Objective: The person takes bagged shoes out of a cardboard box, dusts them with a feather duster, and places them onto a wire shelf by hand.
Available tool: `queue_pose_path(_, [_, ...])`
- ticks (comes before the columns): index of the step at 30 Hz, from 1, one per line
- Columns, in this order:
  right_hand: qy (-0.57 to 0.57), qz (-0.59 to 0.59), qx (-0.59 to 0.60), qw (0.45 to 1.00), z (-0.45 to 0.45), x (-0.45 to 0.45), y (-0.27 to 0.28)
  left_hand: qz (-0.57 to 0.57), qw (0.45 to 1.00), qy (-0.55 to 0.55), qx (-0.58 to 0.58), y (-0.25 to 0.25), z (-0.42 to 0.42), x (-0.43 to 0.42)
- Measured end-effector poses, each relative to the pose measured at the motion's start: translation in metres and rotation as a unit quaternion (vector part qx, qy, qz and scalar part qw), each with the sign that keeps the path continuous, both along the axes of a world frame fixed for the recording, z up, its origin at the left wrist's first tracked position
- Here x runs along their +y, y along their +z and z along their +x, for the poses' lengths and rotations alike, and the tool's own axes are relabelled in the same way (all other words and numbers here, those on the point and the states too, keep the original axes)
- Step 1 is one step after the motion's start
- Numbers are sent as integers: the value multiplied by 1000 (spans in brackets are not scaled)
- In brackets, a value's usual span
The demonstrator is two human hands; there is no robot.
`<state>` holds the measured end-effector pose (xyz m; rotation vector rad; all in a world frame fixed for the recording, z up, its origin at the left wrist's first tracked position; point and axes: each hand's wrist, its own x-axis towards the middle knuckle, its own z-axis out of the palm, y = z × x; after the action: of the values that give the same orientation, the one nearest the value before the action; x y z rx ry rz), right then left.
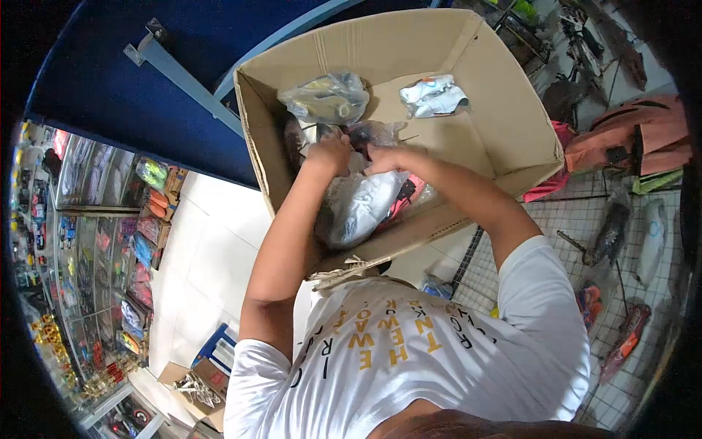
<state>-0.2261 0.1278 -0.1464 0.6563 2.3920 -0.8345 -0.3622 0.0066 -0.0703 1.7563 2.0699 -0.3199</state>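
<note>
One large cardboard box (504, 110), open, its bagged contents mostly toward the left side. One white bundle in clear plastic (358, 208), at the near end. One yellowish bundle in clear plastic (324, 100), at the far left. One wrapped white pair of shoes (433, 96), lying apart at the far right. Two bare hands, left (330, 154) and right (387, 159), in the box at the bags between the bundles; finger closure cannot be told.

A shop, it seems — shelves (95, 212) of bagged goods, and wire grid racks (512, 256) holding wrapped shoes (613, 230).
</note>
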Motion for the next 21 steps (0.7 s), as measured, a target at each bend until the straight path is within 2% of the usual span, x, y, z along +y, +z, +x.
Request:
queue_pose_path(1, [-5, -14, 10, 1000, 0, -1, -3, -32, 999, 18, -31, 8, 0, 2])
queue_pose_path(3, [-16, -40, 32, 999, 2, 1, -17, -27, 998, 16, -51, 14, -2, -3])
queue_pose_path(5, [-78, -72, 73, 992, 3, 13, -70, -23, 997, 23, -64, 16, -5, -7])
queue_pose_path(9, [-130, -87, 77, 985, 12, -4, -46, -42, 995, 33, -78, 10, -8, -5])
queue_pose_path(12, [-186, -32, 53, 981, 3, -1, -74, -37, 994, 38, -91, 18, -5, -5])
queue_pose_path(14, [-143, -53, 18, 988, 3, 0, -73, -27, 994, 42, -98, 19, -2, -7])
queue_pose_path(15, [-123, -64, 2, 990, 2, -3, -63, -25, 994, 42, -98, 14, -3, -6])
queue_pose_path(18, [-137, -105, 72, 982, 10, -29, -2, -21, 995, 24, -90, -2, -7, -1])
queue_pose_path(21, [-130, -44, 119, 983, 15, -25, -58, -10, 995, 17, -99, -17, -8, 2])
